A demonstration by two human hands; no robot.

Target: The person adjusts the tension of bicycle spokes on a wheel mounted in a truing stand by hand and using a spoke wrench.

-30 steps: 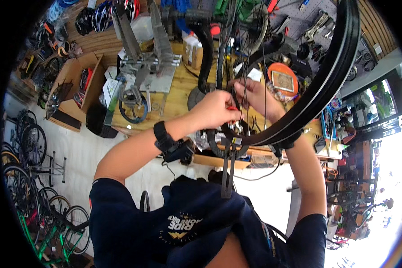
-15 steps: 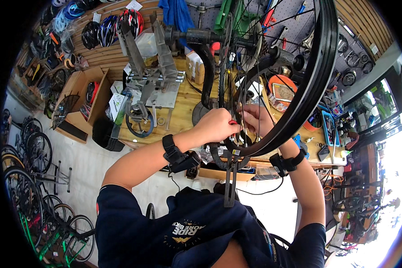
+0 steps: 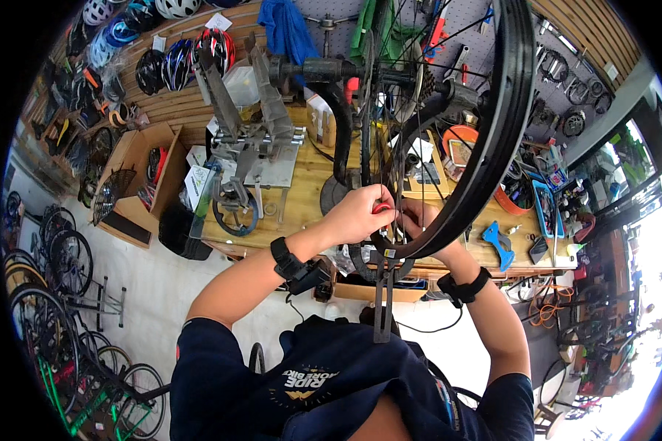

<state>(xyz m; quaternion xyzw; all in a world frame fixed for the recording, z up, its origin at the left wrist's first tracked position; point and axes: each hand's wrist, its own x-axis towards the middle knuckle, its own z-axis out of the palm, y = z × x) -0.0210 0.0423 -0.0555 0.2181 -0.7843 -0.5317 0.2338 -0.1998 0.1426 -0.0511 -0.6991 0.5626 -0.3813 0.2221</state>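
Note:
A spoked bicycle wheel stands upright in a dark truing stand, its lower rim close to me. My left hand is closed on a small red spoke wrench at the spokes just above the lower rim. Behind the spokes, on the other side, my right hand has its fingers bent together near the same spot. Spokes and rim partly cover those fingers, so what they pinch is hidden. A slotted metal bar of the stand points toward me below the rim.
The stand sits on a wooden workbench. Left of it are a grey metal fixture and a cardboard box. To the right lie a blue tool, a blue tray and an orange bowl.
My right hand has come down the spokes toward the lower rim, its fingers more curled. My left hand stays by the spokes with the red spoke wrench. The whole view has shifted slightly.

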